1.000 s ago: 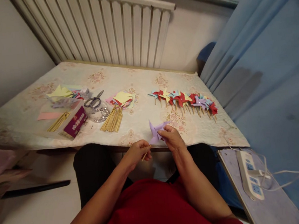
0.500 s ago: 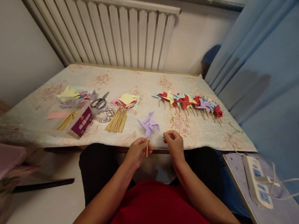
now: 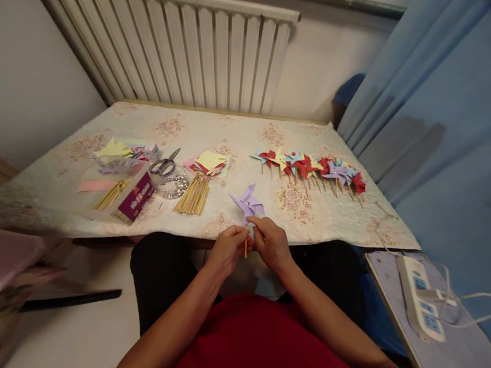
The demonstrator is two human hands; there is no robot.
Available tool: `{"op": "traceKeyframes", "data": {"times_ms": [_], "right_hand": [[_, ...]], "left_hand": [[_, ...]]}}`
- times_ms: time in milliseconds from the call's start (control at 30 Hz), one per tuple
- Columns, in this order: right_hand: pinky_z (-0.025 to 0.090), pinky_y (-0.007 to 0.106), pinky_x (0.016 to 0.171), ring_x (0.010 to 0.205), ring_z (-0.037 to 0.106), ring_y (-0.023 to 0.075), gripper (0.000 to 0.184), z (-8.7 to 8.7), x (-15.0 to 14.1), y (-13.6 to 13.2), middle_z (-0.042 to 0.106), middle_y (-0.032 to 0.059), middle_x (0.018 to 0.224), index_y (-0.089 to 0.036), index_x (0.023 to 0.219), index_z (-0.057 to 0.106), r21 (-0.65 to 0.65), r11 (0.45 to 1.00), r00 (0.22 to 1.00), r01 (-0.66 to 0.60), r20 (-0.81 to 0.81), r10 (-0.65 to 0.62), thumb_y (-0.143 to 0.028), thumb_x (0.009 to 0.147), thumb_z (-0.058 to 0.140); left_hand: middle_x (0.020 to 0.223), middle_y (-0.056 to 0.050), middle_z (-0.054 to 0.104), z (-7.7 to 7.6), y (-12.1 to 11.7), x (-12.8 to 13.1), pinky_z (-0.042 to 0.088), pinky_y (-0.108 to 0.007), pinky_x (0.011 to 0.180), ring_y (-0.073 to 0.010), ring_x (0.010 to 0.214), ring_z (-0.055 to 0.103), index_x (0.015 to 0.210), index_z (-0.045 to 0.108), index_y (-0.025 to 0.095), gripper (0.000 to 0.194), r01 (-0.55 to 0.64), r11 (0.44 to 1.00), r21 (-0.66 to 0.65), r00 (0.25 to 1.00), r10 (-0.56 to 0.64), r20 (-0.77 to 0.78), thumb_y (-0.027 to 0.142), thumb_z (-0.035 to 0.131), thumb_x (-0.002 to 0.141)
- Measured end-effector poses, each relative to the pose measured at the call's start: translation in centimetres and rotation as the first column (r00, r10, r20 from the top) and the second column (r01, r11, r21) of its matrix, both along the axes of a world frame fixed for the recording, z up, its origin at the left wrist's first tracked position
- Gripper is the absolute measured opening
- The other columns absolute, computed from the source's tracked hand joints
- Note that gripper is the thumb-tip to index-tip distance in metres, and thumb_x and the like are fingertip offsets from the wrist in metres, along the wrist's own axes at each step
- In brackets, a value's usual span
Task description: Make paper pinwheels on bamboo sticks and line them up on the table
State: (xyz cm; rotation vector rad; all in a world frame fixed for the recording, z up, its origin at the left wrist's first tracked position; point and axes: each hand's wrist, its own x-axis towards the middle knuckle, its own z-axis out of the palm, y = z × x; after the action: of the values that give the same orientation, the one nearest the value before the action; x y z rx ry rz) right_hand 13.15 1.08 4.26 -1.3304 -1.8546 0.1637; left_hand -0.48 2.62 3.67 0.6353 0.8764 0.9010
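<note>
A purple paper pinwheel (image 3: pixel 248 203) with a shiny pin at its centre is held up at the table's front edge. My left hand (image 3: pixel 229 246) is closed on its thin wooden stick (image 3: pixel 246 247), below the blades. My right hand (image 3: pixel 270 238) has come up against the pinwheel from the right. Its curled fingers pinch at the lowest blade, close to the stick's top; the exact contact is partly hidden.
Finished pinwheels (image 3: pixel 307 166) lie in a row at right. Leftward are loose sticks (image 3: pixel 192 196), paper pieces (image 3: pixel 209 163), a dish of pins (image 3: pixel 171 185), scissors (image 3: pixel 165 164) and a purple-sided box (image 3: pixel 136 199). A power strip (image 3: pixel 420 300) rests on a side surface at right.
My right hand has moved left, from apart to the pinwheel's lower blade. My left hand keeps its grip on the stick, and the pinwheel has shifted slightly right.
</note>
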Motion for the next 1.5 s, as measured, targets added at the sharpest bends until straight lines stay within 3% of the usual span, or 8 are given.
{"op": "traceKeyframes", "data": {"times_ms": [333, 1033, 1500], "right_hand": [[0.045, 0.026, 0.070, 0.076, 0.059, 0.0159, 0.034, -0.13, 0.16, 0.14, 0.062, 0.0049, 0.081, -0.018, 0.113, 0.065, -0.046, 0.998, 0.996, 0.046, 0.083, -0.042, -0.014, 0.090, 0.041], [0.040, 0.025, 0.063, 0.071, 0.057, 0.0160, 0.041, 0.44, 0.57, 0.11, 0.063, 0.0045, 0.082, -0.020, 0.120, 0.063, -0.081, 0.994, 0.956, 0.074, 0.291, -0.048, -0.009, 0.086, 0.044], [0.040, 0.024, 0.063, 0.071, 0.056, 0.0152, 0.039, 0.14, 0.94, -0.08, 0.062, 0.0038, 0.082, -0.021, 0.118, 0.063, -0.066, 0.994, 0.955, 0.081, 0.292, -0.059, -0.010, 0.087, 0.043]], "left_hand": [[0.060, -0.002, 0.063, 0.25, -0.07, -0.02, 0.035, -0.022, 0.051, -0.0109, 0.051, 0.055, 0.075, 0.055, 0.014, 0.026, 0.020, 1.000, 0.008, 1.000, -0.020, -0.004, 0.022, 0.073, 0.059], [0.061, -0.001, 0.062, 0.14, -0.29, 0.14, 0.038, -0.023, 0.053, -0.0110, 0.052, 0.056, 0.074, 0.056, 0.014, 0.020, 0.078, 0.996, 0.031, 0.996, -0.077, -0.048, 0.020, 0.070, 0.061], [0.062, -0.001, 0.062, 0.05, -0.18, 0.02, 0.039, -0.024, 0.054, -0.0113, 0.054, 0.057, 0.076, 0.057, 0.014, 0.023, 0.073, 0.997, -0.002, 0.996, -0.073, -0.045, 0.019, 0.072, 0.059]]}}
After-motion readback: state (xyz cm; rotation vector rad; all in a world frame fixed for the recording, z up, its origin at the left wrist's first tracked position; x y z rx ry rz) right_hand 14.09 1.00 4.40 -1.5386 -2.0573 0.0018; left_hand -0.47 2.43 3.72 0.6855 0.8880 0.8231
